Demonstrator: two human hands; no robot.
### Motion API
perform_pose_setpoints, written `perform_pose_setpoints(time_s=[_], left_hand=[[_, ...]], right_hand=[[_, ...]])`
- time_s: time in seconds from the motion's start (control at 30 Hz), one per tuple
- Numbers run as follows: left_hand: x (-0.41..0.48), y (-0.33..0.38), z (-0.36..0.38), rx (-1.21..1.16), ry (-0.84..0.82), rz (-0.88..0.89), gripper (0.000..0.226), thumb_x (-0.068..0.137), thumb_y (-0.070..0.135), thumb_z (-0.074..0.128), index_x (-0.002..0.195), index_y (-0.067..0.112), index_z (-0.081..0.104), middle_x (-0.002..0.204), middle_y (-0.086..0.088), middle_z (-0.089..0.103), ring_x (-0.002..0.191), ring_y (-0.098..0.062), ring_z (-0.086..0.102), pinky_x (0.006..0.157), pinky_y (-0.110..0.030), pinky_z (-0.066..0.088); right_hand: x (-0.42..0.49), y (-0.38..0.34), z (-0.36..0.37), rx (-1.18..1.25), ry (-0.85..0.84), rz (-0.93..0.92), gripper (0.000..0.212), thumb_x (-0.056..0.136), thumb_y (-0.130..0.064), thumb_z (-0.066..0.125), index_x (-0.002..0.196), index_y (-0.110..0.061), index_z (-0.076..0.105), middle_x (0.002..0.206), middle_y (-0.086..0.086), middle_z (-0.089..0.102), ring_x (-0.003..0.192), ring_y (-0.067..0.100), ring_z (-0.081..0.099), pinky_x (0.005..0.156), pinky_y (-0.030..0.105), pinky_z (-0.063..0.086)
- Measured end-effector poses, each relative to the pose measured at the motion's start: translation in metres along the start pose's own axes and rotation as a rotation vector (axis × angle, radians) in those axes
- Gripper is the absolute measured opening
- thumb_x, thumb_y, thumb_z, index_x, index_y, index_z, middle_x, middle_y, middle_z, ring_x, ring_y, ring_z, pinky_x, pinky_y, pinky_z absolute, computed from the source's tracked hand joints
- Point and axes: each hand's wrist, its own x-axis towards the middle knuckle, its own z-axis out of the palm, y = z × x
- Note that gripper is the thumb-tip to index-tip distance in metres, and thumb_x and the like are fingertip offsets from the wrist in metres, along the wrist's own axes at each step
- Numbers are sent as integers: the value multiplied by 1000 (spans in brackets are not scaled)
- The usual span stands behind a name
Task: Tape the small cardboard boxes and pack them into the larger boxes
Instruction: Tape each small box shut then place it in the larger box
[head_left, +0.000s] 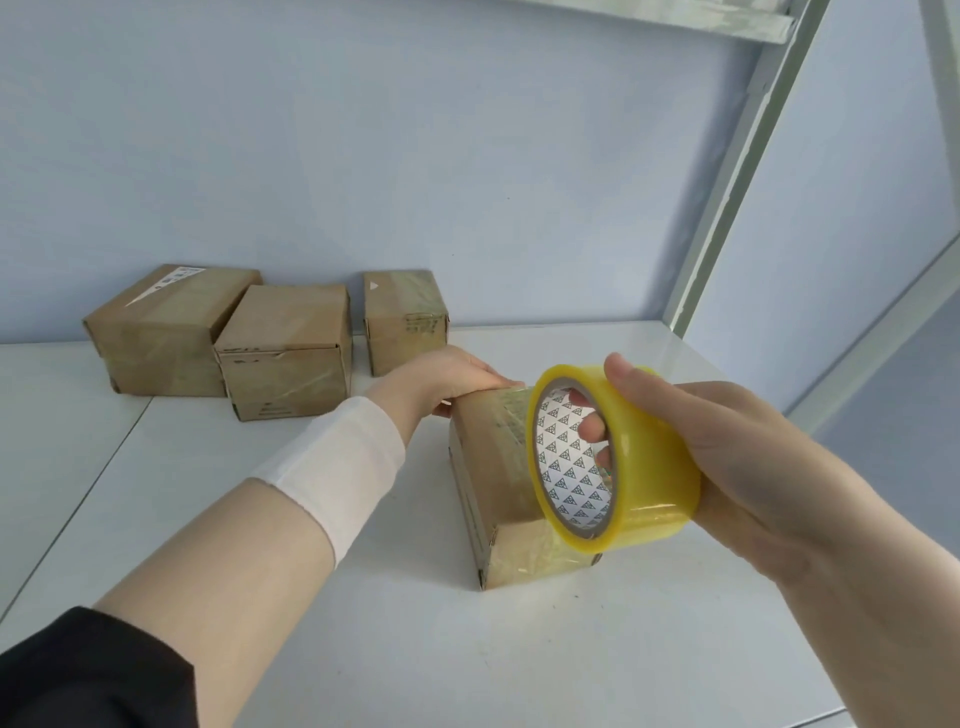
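A small cardboard box (493, 467) is sitting on the white desk (363, 623), a little right of the middle, with its long side running from near to far. Clear tape is lying over its top and down its near face. The left hand (447, 376) is reaching across from the left and holding the far end of this box: the fingers are lying over the top edge and the thumb is pressing against the left side. The right hand (737, 447) is gripping a roll of yellowish clear tape (644, 467), fingers hooked through the core and thumb lying over the outer rim. The roll is standing on edge just above the right part of the box and covering it; whether the two are touching cannot be told.

Three more cardboard boxes, already wrapped in tape, are standing far left against the pale wall (415, 156): a left one (161, 332), a middle one (285, 353) touching it, and a right one (405, 317) slightly apart. A pale metal frame (737, 182) is rising at the far right.
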Motion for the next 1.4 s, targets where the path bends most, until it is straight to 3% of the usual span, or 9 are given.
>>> perform_pose_setpoints(time_s=[0.27,0.43,0.6,0.63,0.67,0.8,0.87,0.9,1.4], left_hand=[[-3,11,-4,214,-20,-26,32,86,42,56,96,15,70,86,1,63,74,-10,59,75,-24,52],[-8,10,-10,343,-45,15,38,89,45,52,105,13,65,106,1,62,98,-14,58,82,-22,48],[-16,29,-2,123,37,175,38,92,44,52,79,14,72,60,12,62,63,-5,59,57,-13,41],[-20,31,3,175,22,174,46,92,46,51,93,1,40,53,8,54,56,-9,52,53,-15,35],[-18,31,9,247,22,180,36,92,41,51,66,21,35,56,1,47,56,-15,44,52,-19,31],[-21,21,21,331,121,237,39,89,2,45,67,11,14,51,-1,30,49,-14,24,36,-14,23],[-23,21,23,377,159,265,42,86,-7,38,47,10,39,50,-3,27,49,-12,20,35,-14,25],[-26,22,24,387,166,297,44,84,-9,36,51,14,19,50,-5,25,49,-13,18,36,-16,26],[21,12,-3,267,268,148,57,90,4,43,35,19,37,44,2,40,50,-11,36,40,-14,29]], right_hand=[[0,9,5,6,-21,-91,42,59,-52,63,69,-14,77,80,12,75,69,22,70,70,35,58],[0,14,5,6,-29,-139,45,55,-56,64,69,-16,77,79,12,74,68,23,70,69,36,58],[1,17,5,12,-27,-184,45,54,-59,62,67,-19,77,74,11,74,63,20,70,59,29,58],[2,18,5,13,-25,-196,46,54,-60,61,67,-19,77,74,11,74,63,20,70,58,29,58],[2,19,5,12,-22,-208,46,54,-62,60,67,-20,77,74,10,74,63,20,70,58,28,58],[-1,33,3,-22,-24,-317,47,65,-70,61,78,-26,75,79,4,75,72,16,72,60,20,56],[-4,47,3,-27,-24,-427,49,71,-69,62,85,-24,73,80,2,75,74,14,71,61,17,53],[-4,54,2,-28,-14,-479,51,69,-70,62,86,-23,72,80,2,75,74,14,71,63,17,52],[53,63,12,-14,47,-618,44,80,-51,45,77,-11,62,65,-3,70,61,2,63,59,9,44]])
